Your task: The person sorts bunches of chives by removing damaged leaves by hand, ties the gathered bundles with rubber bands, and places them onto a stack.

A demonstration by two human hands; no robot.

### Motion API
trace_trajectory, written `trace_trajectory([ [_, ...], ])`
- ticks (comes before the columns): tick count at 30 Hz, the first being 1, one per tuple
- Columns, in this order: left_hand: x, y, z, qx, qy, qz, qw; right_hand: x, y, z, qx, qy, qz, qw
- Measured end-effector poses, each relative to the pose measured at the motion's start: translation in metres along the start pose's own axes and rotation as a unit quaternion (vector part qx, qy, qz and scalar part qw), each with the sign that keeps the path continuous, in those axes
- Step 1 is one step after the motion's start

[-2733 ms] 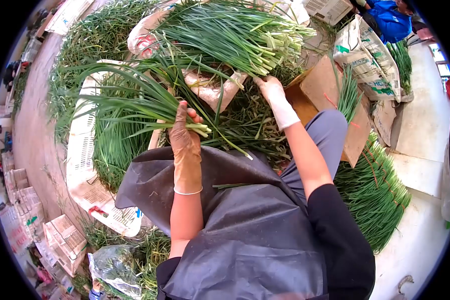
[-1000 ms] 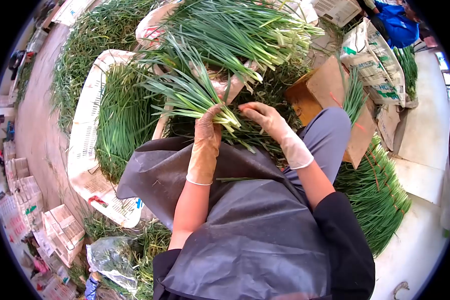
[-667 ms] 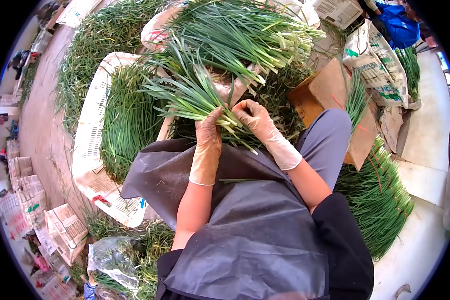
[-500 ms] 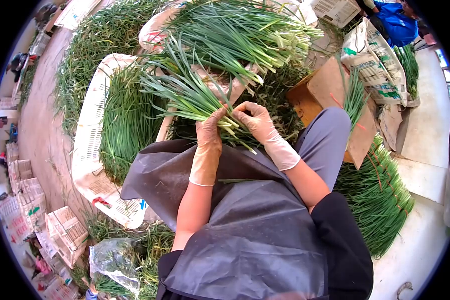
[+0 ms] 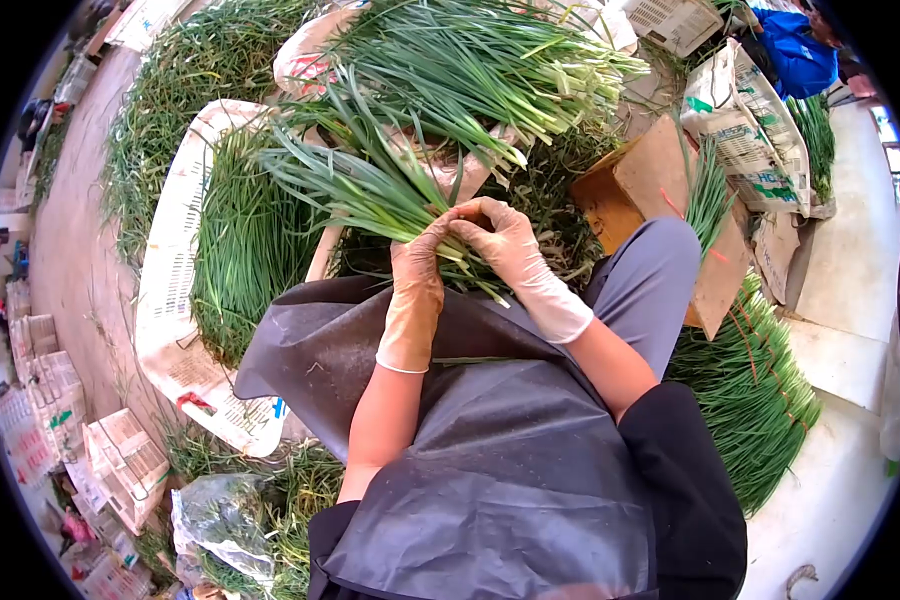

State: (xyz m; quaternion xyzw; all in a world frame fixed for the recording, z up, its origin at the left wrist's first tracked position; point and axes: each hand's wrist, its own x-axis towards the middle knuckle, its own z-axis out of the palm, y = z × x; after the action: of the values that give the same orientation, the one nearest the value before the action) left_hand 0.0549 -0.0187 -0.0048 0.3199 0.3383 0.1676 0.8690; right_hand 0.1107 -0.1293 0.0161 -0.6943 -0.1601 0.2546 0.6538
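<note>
A loose bunch of garlic chives (image 5: 370, 195) is held over my apron-covered lap, its green leaves pointing up and left, its pale stem ends down and right. My left hand (image 5: 418, 268), in a soiled thin glove, is closed round the stems. My right hand (image 5: 502, 240), gloved as well, is bent at the fingers, with thumb and fingertips pinched against the stems beside the left thumb. What exactly lies between the right fingertips is hidden. Just beyond both hands, a large pile of garlic chives (image 5: 470, 75) rests with its pale ends to the right.
To the left, a white plastic crate (image 5: 170, 270) holds more chives. A cardboard box (image 5: 660, 170) stands by my right knee, and tied bundles of chives (image 5: 745, 400) lie beside it. Leaf scraps (image 5: 200, 90) heap at the upper left. A clear plastic bag (image 5: 225, 520) sits at lower left.
My right hand has moved slightly left, closer to the left hand, and its fingers curl over the stems. The bunch's leaf ends have shifted a little left. My left hand keeps its grip.
</note>
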Motion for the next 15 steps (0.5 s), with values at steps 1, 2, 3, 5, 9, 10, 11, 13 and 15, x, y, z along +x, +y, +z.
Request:
trace_trajectory([
  [1,0.003,0.001,-0.003,-0.006,0.009,-0.027,1.0,0.003,0.0,0.006,0.001,0.044,-0.023,0.999],
  [2,0.004,0.006,-0.004,-0.014,0.018,-0.054,0.998,0.003,0.002,0.004,-0.038,0.062,-0.023,0.997],
  [3,0.002,0.008,-0.005,-0.013,0.013,-0.036,0.999,0.001,0.004,0.0,-0.064,0.027,-0.048,0.996],
  [5,0.005,0.007,-0.009,0.005,0.038,-0.002,0.999,-0.005,0.009,-0.023,-0.081,-0.124,-0.037,0.988],
  [9,-0.001,0.047,0.0,-0.086,0.059,0.101,0.989,-0.001,0.005,-0.072,-0.5,-0.294,0.056,0.813],
  [10,-0.007,0.058,0.005,-0.12,0.03,0.125,0.984,0.008,0.011,-0.078,-0.555,-0.125,-0.021,0.822],
  [11,-0.01,0.062,0.005,-0.122,0.031,0.124,0.984,0.025,0.0,-0.074,-0.605,0.029,-0.076,0.792],
  [13,-0.016,0.067,0.003,-0.116,-0.078,0.124,0.982,0.07,-0.005,-0.063,-0.642,0.154,-0.044,0.75],
  [15,-0.003,0.053,-0.007,-0.107,-0.045,0.087,0.989,0.104,0.008,-0.065,-0.616,0.024,0.125,0.777],
])
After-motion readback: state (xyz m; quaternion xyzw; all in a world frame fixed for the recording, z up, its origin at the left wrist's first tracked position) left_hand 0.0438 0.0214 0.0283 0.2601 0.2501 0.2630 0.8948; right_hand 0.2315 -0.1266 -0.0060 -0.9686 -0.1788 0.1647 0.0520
